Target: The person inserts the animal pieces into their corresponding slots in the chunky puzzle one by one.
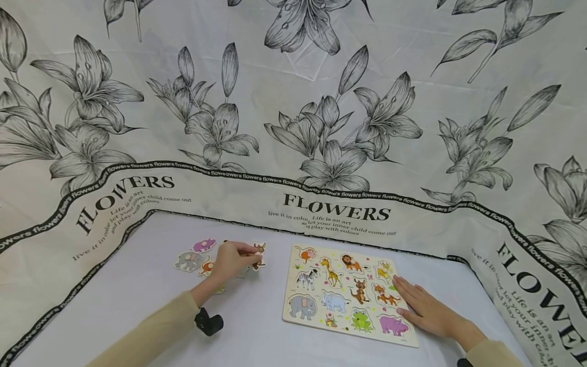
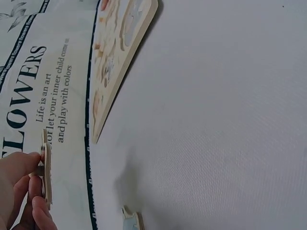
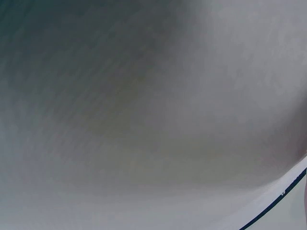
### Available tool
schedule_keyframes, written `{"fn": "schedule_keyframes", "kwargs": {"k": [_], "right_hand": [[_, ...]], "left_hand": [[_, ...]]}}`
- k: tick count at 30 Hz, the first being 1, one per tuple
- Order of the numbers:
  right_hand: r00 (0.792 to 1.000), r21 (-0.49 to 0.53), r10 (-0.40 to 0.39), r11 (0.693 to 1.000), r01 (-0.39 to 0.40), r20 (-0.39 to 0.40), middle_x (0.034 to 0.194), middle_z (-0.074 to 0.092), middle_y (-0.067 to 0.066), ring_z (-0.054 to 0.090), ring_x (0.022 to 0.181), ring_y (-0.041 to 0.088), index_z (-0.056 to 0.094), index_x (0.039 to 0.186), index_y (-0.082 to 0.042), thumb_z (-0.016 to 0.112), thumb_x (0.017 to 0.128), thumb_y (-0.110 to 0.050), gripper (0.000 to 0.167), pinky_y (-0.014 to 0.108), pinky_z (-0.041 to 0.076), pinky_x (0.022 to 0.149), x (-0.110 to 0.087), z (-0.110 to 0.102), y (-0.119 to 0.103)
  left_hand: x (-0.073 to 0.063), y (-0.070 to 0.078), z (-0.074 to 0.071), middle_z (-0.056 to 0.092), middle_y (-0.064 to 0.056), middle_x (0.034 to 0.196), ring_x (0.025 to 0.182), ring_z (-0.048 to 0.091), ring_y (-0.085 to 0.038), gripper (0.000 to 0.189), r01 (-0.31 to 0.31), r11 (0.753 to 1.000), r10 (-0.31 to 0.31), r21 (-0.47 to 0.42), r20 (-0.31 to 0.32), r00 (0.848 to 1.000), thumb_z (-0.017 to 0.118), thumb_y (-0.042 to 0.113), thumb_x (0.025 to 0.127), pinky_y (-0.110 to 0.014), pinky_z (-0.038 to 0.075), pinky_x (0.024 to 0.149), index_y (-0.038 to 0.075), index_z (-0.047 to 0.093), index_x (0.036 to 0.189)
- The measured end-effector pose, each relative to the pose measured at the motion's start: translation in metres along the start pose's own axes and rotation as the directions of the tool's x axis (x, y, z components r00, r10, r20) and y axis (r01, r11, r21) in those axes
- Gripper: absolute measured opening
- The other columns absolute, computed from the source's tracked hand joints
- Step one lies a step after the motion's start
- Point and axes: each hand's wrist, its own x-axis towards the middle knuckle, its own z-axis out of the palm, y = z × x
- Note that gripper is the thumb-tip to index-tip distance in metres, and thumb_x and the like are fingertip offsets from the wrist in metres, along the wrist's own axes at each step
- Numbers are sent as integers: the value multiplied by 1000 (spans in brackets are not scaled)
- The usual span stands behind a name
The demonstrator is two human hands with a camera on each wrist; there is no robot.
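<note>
- Right hand [image 1: 427, 310]: grip unclenched, fingers extended onto the pale rectangular wooden board [image 1: 330, 248]; uneven pressure could skew it.
- Left hand [image 1: 231, 262]: grip pinching the brown kangaroo-shaped wooden piece [image 2: 48, 175] left of the board; loose fingertips could drop it.

Head view: even, soft light, mostly sharp | left wrist: dimmer, soft shadow [image 2: 128, 182] on table [image 2: 216, 120] | right wrist: murky, blurred, darkest upper left
</note>
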Motion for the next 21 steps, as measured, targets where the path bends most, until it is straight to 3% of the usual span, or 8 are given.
{"fn": "schedule_keyframes", "kwargs": {"k": [4,14,21], "right_hand": [[1000,-2,-2,1000,1,-3,153,32,21,-17,129,-25,30,149,-2,48,98,-43,68,1,-14,103,0,0,0],[999,-33,-40,999,39,-35,151,36,22,-15,133,-22,31,148,-2,50,98,-40,66,1,-14,104,0,-1,-1],[1000,-15,-15,1000,15,-8,152,33,22,-15,132,-23,30,149,-2,48,98,-42,67,1,-14,103,0,-3,-3]], "left_hand": [[-2,4,7,73,-3,75,62,61,-6,14,31,999,-31,-19,9,999,83,14,73,-18,47,53,8,77,84],[-6,9,24,73,-6,74,60,63,-6,14,-6,998,7,-65,24,1000,83,12,71,-19,49,54,6,76,82],[-11,13,35,73,-7,74,59,62,-6,15,-31,997,35,-70,51,998,82,13,72,-20,48,53,5,76,83]]}}
